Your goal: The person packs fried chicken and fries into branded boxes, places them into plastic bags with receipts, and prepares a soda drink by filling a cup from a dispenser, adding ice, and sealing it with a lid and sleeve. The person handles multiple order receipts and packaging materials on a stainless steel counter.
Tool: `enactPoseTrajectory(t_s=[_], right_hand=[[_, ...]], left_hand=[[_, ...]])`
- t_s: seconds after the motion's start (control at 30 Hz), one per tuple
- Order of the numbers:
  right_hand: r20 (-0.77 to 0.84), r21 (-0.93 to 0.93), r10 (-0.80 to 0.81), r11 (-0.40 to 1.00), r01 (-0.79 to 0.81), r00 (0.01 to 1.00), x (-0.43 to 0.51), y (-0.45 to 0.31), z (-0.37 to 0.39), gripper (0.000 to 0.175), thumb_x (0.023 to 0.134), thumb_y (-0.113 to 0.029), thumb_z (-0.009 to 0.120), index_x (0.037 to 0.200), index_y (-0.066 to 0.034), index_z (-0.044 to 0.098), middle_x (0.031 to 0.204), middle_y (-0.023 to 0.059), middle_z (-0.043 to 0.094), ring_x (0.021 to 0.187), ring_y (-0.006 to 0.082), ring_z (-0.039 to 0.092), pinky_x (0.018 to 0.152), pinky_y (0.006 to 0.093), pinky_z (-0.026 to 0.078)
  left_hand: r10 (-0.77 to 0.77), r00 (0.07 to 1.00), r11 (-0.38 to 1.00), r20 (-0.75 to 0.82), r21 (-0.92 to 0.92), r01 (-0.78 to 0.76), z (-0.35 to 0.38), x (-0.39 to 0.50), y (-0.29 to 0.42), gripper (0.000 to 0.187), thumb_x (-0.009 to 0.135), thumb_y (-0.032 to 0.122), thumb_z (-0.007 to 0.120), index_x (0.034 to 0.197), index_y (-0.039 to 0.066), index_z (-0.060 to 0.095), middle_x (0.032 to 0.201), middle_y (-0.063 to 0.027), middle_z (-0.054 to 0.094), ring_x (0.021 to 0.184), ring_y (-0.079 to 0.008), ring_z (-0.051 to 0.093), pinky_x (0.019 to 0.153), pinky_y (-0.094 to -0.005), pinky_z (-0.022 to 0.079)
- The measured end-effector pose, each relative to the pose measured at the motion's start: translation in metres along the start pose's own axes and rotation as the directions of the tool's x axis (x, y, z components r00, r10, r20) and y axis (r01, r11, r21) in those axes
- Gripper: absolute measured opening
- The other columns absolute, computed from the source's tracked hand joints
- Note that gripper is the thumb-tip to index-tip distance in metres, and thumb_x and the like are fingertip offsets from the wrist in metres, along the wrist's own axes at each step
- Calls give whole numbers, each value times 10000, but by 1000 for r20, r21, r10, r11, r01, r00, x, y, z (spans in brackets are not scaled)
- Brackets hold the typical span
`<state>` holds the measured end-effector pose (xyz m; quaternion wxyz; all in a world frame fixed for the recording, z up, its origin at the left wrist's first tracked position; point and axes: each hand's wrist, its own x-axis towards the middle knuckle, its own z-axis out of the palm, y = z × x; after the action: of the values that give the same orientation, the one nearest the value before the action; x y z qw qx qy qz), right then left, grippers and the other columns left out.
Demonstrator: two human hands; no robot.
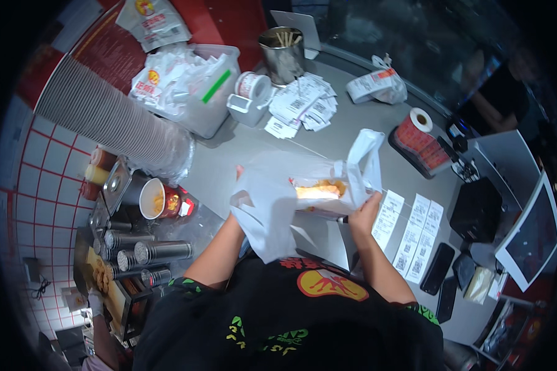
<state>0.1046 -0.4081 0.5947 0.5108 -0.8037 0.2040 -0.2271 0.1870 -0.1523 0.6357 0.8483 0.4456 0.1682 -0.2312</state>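
Note:
A white translucent plastic carrier bag (267, 208) is held up before my body, its mouth spread and its handles loose. Through the film shows food in a paper wrapper or box (322, 190), golden-brown at the top. My right hand (365, 213) grips the bag's right side below one handle. Most of my left hand (239, 172) is behind the draped film; a fingertip shows at the bag's left side, which it holds up. Just right of my right hand, printed receipts (386, 218) lie on the grey counter (260, 150).
Left are stacked paper cups (116, 111), a cup of food (153, 199) and metal shakers (162, 250). Behind stand a bag-filled plastic bin (213, 99), receipts (301, 102) and a steel canister (283, 60). Right are a label roll (420, 134) and phones (437, 269). A co-worker's gloved hand (95, 301) is lower left.

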Motion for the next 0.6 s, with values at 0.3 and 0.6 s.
enactPoseTrajectory(t_s=[0.3, 0.6], right_hand=[[-78, 79, -15, 997, 21, 997, 15, 13, 23, 164, 918, -39, 333, 1078, 0, 325, 954, 160, 476, 888, 249, 510, 814, 337, 407], [298, -206, -6, 976, 70, 955, 24, 2, -9, 514, 877, -144, 554, 1315, -109, 286, 1040, 133, 601, 990, 190, 569, 858, 303, 443]], left_hand=[[55, 998, 988, 33, -145, -50, -3, -2, -1, 716, 879, 649, 316, 1235, 46, 466, 1140, -128, 550, 1057, -264, 539, 905, -381, 457], [74, 995, 986, -71, -147, -84, 22, -12, 1, 652, 906, 607, 311, 1217, 57, 473, 1101, -115, 550, 1053, -258, 531, 915, -367, 443]])
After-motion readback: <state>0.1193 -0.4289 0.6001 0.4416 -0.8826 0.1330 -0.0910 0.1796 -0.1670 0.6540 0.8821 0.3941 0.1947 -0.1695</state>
